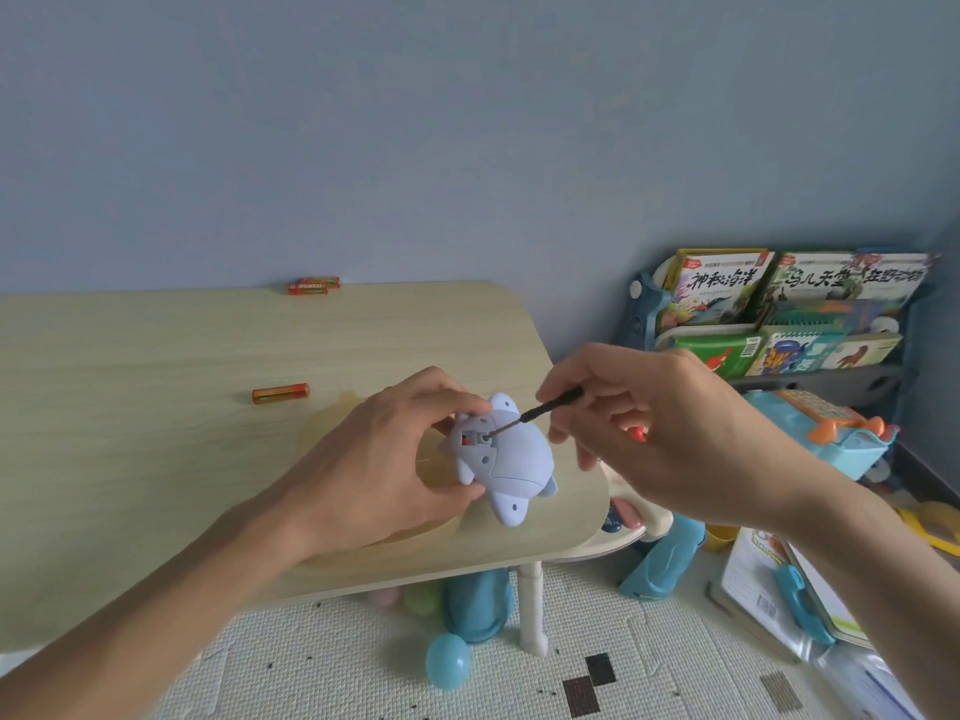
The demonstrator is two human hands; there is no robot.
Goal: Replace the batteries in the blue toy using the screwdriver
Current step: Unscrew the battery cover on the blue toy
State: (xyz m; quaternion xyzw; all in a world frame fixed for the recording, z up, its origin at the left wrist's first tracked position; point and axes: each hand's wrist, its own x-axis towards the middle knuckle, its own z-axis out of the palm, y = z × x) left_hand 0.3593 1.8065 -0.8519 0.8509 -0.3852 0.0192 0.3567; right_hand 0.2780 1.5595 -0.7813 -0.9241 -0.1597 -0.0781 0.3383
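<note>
Fingers [574,374] of right hand [675,439] pinch thin black screwdriver [540,410]; left hand [384,459] grips blue plastic toy [519,459].
Keep tip seated square, toy steady.

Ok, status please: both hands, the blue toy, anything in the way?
Left hand holds blue toy over table. Right hand grips screwdriver, tip at screw hole. One battery and a pair lie aside on table, nothing blocking.

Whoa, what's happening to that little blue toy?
A person is working on its battery spot. The left hand grips the blue toy belly up over the table. The right hand pinches a small screwdriver, with its tip set in a hole on the toy's underside. One loose battery lies on the table, and a pair of batteries sits at its far edge.
</note>
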